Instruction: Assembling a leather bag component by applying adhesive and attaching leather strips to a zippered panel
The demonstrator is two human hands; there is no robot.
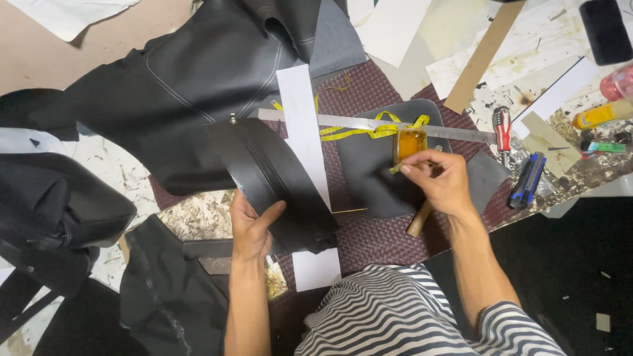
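Pinched between right hand (443, 179) fingers is a thin brush stick, its tip dipped at the small amber glue pot (409, 143) sitting at twelve o'clock of that hand. Left hand (252, 224) clasps the lower edge of a curved black leather panel (273, 173), thumb on top, tilting it up off the woven mat (369, 237). Best, I'd say, to load the tip lightly and keep that panel steady. It's matte black, stitched along one edge, with a metal stud at its upper corner.
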